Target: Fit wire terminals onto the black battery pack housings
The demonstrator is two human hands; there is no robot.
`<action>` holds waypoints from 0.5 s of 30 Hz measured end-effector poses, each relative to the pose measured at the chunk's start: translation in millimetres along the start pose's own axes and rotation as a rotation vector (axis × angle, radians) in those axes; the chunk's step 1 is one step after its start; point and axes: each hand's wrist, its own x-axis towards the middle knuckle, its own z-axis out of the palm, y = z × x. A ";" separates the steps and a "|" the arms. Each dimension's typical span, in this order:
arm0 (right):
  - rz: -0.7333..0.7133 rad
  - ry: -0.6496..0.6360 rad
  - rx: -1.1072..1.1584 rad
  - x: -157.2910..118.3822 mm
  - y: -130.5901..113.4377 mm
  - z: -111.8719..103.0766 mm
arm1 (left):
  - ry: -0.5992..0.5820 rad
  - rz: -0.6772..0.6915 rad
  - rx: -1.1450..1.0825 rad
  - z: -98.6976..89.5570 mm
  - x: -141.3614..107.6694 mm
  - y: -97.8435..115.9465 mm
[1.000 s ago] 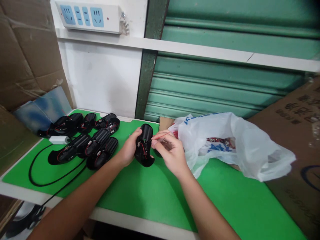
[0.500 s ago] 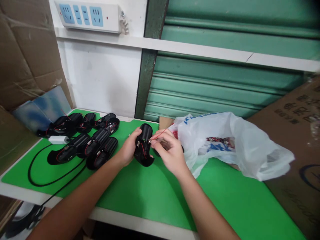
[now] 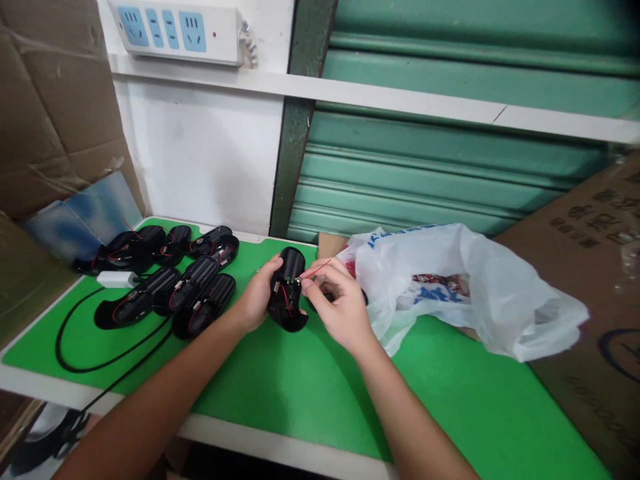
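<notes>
A glossy black curved plastic housing (image 3: 289, 293), with a ribbed upper part and red wires inside, is held above the green table mat (image 3: 320, 393). My left hand (image 3: 259, 295) grips its left side, the thumb near the top. My right hand (image 3: 337, 297) is closed at the housing's right edge, thumb and finger pinched by a small metallic part. A thin red wire (image 3: 316, 269) sticks out above those fingers. What exactly the pinch holds is too small to make out. Another dark object (image 3: 329, 297) is partly hidden behind my right hand.
Several similar black housings (image 3: 193, 287) with red wires lie at the left. A white adapter block (image 3: 117, 279) with a black cable (image 3: 63, 340) is among them. A white plastic bag (image 3: 450, 287) lies at the right, beside a cardboard box (image 3: 590, 280). A green shutter (image 3: 450, 160) stands behind.
Both hands stay almost in place. The housing has tilted very slightly, and the red wire's free end has shifted a little to the left.
</notes>
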 end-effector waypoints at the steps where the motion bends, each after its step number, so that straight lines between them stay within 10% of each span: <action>1: -0.008 -0.001 -0.013 0.0 0.1 0.0 | 0.006 -0.005 -0.001 0.9 -0.2 0.6; 15: -0.239 0.017 -0.261 -0.2 -4.7 -0.4 | -0.012 -0.063 -0.064 -4.2 3.0 -1.2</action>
